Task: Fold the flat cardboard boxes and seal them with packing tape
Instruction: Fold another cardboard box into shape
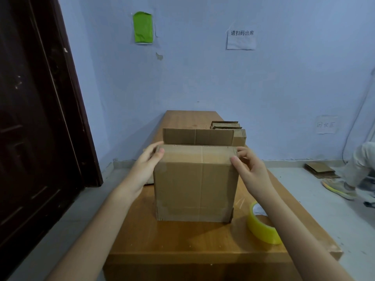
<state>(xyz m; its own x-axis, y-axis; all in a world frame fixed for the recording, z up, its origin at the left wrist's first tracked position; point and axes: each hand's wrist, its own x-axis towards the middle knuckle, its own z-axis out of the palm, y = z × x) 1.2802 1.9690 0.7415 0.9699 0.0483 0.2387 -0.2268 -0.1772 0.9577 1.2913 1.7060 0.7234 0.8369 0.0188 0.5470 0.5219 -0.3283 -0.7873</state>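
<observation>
Two hands steady a half-closed cardboard box on a wooden tabletop, tape roll waiting at the right.

The left hand (146, 163) lies against the upper left corner of the cardboard box (195, 183), fingers fairly straight and thumb pressed to the near top edge; the right hand (248, 167) curls its fingers round the upper right corner. The box stands upright between them, near flap folded down, far flap (197, 136) standing up. Released before taping, the near flap would likely spring open; uneven pressure could skew the seam. The yellow packing tape (261, 226) stands on edge just right of the box, under the right forearm, which could knock it off the tabletop (182, 240). Flat cardboard stacks (233, 131) wait behind.
</observation>
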